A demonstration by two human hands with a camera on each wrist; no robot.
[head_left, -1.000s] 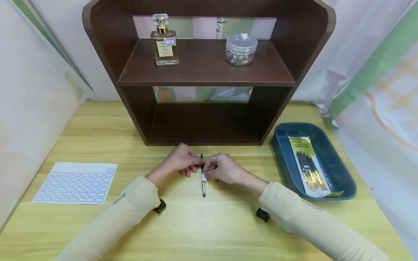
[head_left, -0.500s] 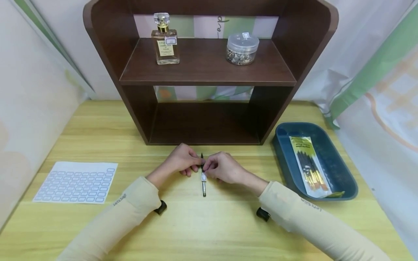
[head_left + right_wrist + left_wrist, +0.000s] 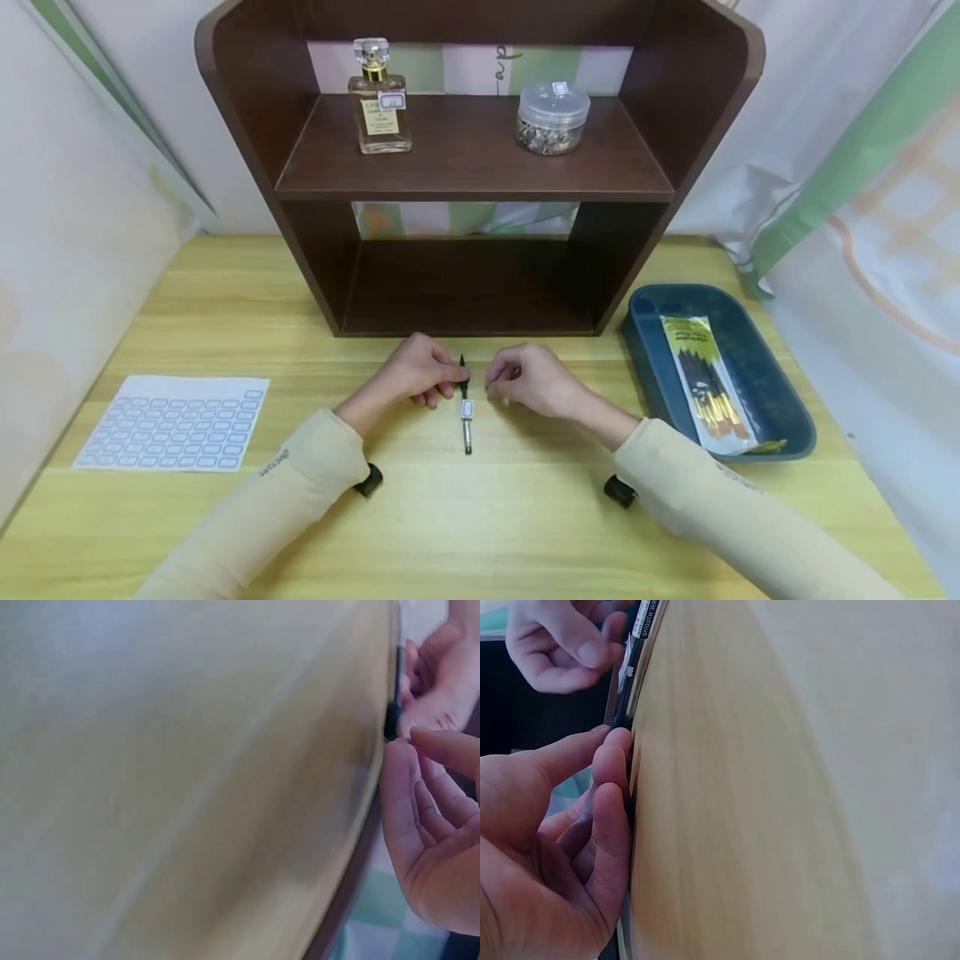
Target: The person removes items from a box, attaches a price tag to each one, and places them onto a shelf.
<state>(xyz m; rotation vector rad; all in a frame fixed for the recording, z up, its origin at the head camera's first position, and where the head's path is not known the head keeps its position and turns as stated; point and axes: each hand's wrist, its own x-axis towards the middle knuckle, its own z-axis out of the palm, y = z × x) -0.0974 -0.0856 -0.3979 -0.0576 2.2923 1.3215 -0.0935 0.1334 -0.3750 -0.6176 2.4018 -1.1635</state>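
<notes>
Pen, slim and black with a clear lower barrel (image 3: 465, 392), lies on the pale yellow wooden table (image 3: 487, 517), one end pinched by the left hand (image 3: 422, 367) (wise: round barrels roll). Beside it, the right hand (image 3: 536, 382) has thumb and finger together, perhaps holding nothing; I cannot tell. Best smooth the small white rectangular sticker (image 3: 467, 408) down.

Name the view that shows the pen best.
Head view: the pen lies nearly whole there, label visible. The left wrist view shows part, with printed lettering; the right wrist view, only a blurred dark stretch.
</notes>
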